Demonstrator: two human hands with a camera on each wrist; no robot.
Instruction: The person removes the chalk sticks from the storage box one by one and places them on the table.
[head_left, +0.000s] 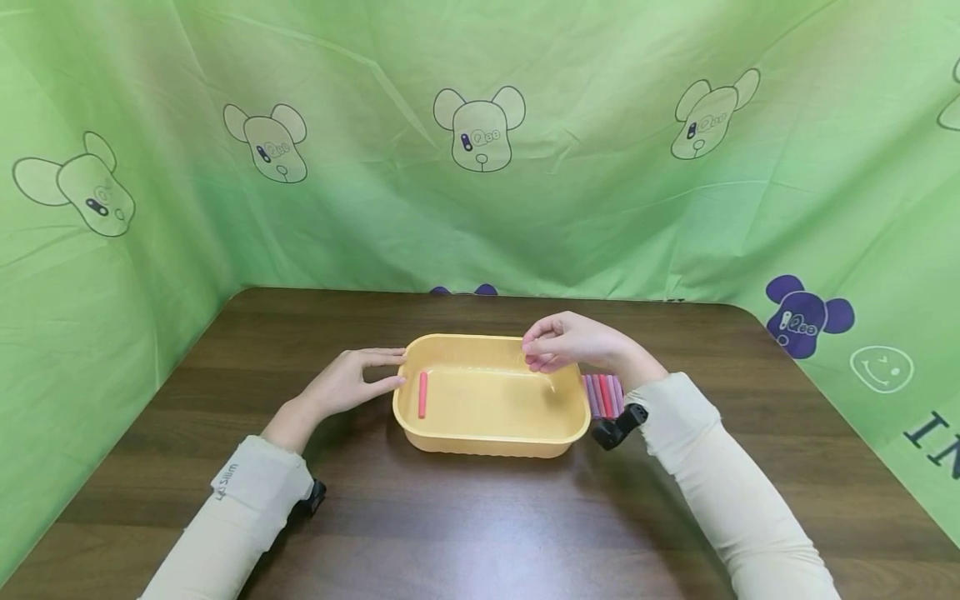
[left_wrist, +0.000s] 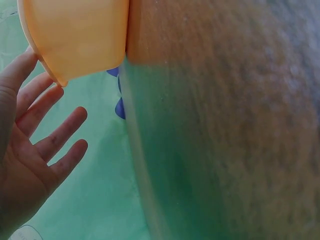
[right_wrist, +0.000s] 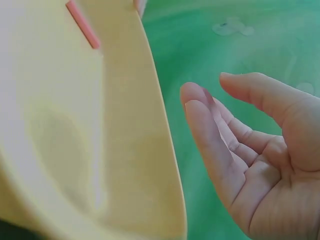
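Note:
A yellow plastic basin (head_left: 491,447) stands on the table, with one pinkish-red stick (head_left: 422,395) lying on its floor near the left end. My left hand (head_left: 347,385) touches the basin's left rim, its fingers fairly straight and spread; in the left wrist view the fingertips meet the rim's edge. Above the right rear part of the basin is my right hand (head_left: 573,340). The right wrist view shows that hand (right_wrist: 255,160) with a gap between thumb and fingertips and nothing held. Several purple, pink and red sticks (head_left: 603,396) lie side by side right of the basin.
The dark wooden table (head_left: 480,533) carries the basin and sticks. A green cloth (head_left: 600,225) printed with bear heads hangs behind and at both sides. Each wrist wears a small black camera; the right camera (head_left: 619,427) is close to the row of sticks.

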